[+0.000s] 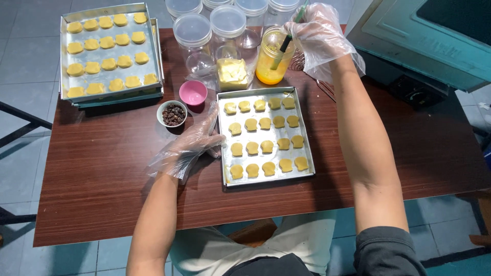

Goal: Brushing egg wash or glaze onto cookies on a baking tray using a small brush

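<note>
The baking tray (307, 148) of raw shaped biscuits (266, 146) lies on the dark wooden table (102, 174) straight in front of the person, its long axis running away from the body. The dough pieces sit on it in four rows of five; those toward the right look a deeper, glossier yellow than those on the left.

Going down in size: a second tray (64, 51) of similar pieces rests on a stack at the far left corner, well apart from the hands. Empty clear plastic jars with lids (192, 29) stand along the far edge, with a block of butter-like yellow stuff in clear wrap (231, 73) just beyond the near tray. Beside that is a jar of orange-yellow liquid (267, 66).

The right hand (319, 36), in a loose clear plastic glove, is stretched far forward with the arm nearly straight, fingers closed around a green-handled brush (286, 38) whose tip is down in that jar. So it is beyond the tray's far right corner.

The left hand (192, 145), also gloved, is the nearer one: it lies flat and open, fingertips touching the tray's left rim, gripping nothing.

Smallest, left of the tray's far corner: a pink cup (193, 92) and a white bowl of dark raisin-like bits (172, 113).
</note>
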